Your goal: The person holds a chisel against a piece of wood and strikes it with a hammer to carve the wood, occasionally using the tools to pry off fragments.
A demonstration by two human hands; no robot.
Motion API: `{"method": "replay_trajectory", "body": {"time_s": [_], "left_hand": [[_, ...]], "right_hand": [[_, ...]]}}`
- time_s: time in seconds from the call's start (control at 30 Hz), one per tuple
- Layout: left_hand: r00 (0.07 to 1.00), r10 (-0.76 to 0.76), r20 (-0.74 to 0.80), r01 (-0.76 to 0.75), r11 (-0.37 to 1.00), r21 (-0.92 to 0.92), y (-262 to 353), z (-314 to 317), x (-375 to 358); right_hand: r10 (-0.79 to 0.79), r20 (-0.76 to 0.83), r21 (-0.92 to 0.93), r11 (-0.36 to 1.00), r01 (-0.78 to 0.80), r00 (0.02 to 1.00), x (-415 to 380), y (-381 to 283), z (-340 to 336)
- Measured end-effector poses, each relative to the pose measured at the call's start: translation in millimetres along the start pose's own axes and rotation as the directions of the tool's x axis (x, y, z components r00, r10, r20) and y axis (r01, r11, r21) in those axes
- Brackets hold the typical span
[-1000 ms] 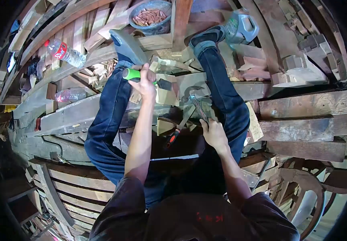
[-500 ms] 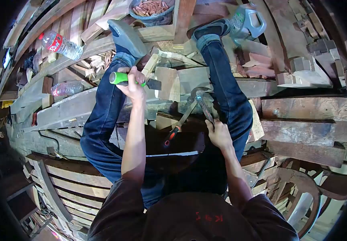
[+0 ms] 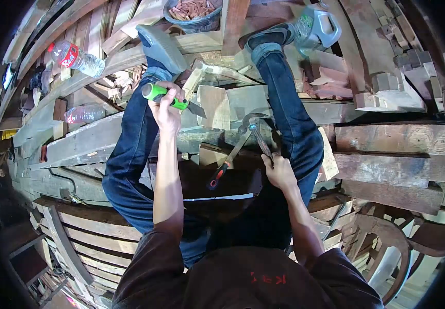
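My left hand [image 3: 166, 110] is wrapped round the green handle of a chisel [image 3: 155, 92]. The chisel slants, and its blade overlaps the left edge of a pale wood block [image 3: 214, 107] in this view. Lower right, my right hand [image 3: 281, 174] grips the handle of a hammer [image 3: 260, 138], whose head lies by the beam between my legs. Just left of the hammer, a tool with a red and black handle [image 3: 219, 175] rests with its metal part pointing up toward the hammer head. A smaller wood piece [image 3: 212, 155] sits near that tool.
Wood chips fill a bucket [image 3: 194, 20] at the top. Two plastic bottles [image 3: 78, 60] lie at the left, and a bluish jug [image 3: 317, 30] stands by my right foot. Stacked planks [image 3: 395, 140] line the right side. A slatted wooden piece [image 3: 96, 232] is at lower left.
My left hand has shifted slightly left and tilted the chisel, so its blade now points down to the right at the block's edge. My right hand and the hammer have barely moved.
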State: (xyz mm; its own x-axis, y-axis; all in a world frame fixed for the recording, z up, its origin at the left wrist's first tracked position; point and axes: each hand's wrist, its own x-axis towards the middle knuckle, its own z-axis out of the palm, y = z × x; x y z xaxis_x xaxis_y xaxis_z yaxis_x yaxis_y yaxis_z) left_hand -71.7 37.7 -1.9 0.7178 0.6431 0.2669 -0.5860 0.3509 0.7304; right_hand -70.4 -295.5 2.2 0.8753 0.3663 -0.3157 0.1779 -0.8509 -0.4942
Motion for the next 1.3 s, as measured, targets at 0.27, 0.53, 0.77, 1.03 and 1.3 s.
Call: {"method": "replay_trajectory", "body": {"time_s": [0.27,0.53,0.77,1.03,1.3], "left_hand": [[0.989,0.088,-0.118,-0.083,0.995,0.051,-6.1,19.1,-5.0],[0.985,0.068,-0.159,-0.040,0.984,0.171,-14.2,31.1,-14.6],[0.982,0.089,-0.165,-0.063,0.986,0.157,-22.4,40.2,-15.2],[0.983,0.072,-0.170,-0.074,0.997,-0.005,-10.9,23.5,-6.4],[0.991,0.066,-0.116,-0.071,0.996,-0.045,13.8,11.5,-2.4]], "right_hand": [[0.028,0.007,0.010,1.000,-0.028,1.000,-0.6,-2.1,-1.8],[0.017,0.019,0.013,1.000,-0.017,1.000,0.2,1.6,0.7],[0.039,0.042,-0.003,0.999,-0.038,0.998,-1.7,-3.1,-3.2],[0.089,0.063,-0.008,0.996,-0.089,0.994,-0.5,-3.0,-2.8],[0.062,0.065,-0.005,0.998,-0.062,0.996,-0.5,0.8,0.7]]}}
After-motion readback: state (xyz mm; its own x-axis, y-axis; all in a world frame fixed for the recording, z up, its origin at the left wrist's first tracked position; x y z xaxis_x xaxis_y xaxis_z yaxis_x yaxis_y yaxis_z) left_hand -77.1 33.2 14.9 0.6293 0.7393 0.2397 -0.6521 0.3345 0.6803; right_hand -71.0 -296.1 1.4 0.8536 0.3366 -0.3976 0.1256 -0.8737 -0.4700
